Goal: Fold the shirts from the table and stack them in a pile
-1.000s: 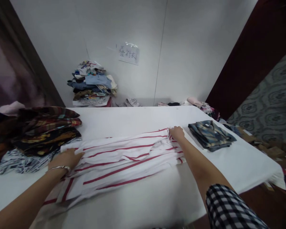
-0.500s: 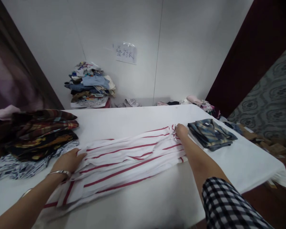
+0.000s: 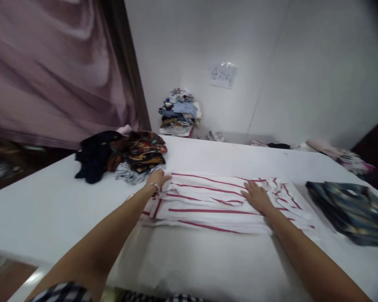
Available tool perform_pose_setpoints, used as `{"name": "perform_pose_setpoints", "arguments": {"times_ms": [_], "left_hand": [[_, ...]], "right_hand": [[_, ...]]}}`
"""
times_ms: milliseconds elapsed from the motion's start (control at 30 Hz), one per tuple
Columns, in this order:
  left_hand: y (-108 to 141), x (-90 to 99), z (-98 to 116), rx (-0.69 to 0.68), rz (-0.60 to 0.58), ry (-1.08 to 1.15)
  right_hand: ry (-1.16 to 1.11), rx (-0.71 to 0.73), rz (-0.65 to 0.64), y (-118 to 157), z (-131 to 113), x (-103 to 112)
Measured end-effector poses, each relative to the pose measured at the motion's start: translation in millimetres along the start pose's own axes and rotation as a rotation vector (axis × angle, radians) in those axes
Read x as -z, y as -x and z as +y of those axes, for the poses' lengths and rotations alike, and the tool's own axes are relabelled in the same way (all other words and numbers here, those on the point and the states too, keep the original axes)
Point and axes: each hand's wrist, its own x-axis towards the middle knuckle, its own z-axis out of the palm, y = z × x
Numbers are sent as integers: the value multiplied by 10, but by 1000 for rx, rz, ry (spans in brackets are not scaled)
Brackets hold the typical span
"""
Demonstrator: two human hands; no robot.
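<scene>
A white shirt with red stripes (image 3: 204,205) lies lengthwise on the white table, gathered into a long folded strip with some creases. My left hand (image 3: 157,179), with a silver bracelet at the wrist, is closed on the upper left end of the shirt. My right hand (image 3: 256,196) rests flat on the right part of the shirt, fingers spread. Crumpled striped cloth bunches up just beyond that hand. To the right lies a folded dark plaid shirt (image 3: 353,209) with blue and tan tones.
On the white table (image 3: 66,218), a heap of dark and patterned clothes (image 3: 138,151) lies at the left, close to my left hand. A tall clothes pile (image 3: 181,113) stands behind the far edge. More garments (image 3: 340,157) lie beyond the right rear edge. A paper sign (image 3: 223,75) hangs on the wall.
My right hand has let go of the shirt's right end and moved inward, now flat on the fabric. My left hand stays at the left end. The view has swung left.
</scene>
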Motion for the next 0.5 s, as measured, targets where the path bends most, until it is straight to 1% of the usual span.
{"name": "perform_pose_setpoints", "arguments": {"times_ms": [67, 133, 200, 300, 400, 467, 500], "left_hand": [[-46, 68, -8, 8, 13, 7], [-69, 125, 0, 12, 27, 20], [-57, 139, 10, 24, 26, 28], [14, 95, -13, 59, 11, 25], [113, 78, -110, 83, 35, 28], [175, 118, -207, 92, 55, 38], [202, 147, -258, 100, 59, 41]], "right_hand": [[41, -3, 9, 2, 28, -133], [60, 0, 29, -1, 55, -175], [69, 1, 27, 8, 64, -164], [97, 26, 20, 33, 71, -147], [103, 33, 25, 28, 109, -129], [76, 28, 19, -2, 118, -62], [58, 33, 39, -21, 96, -5]]}}
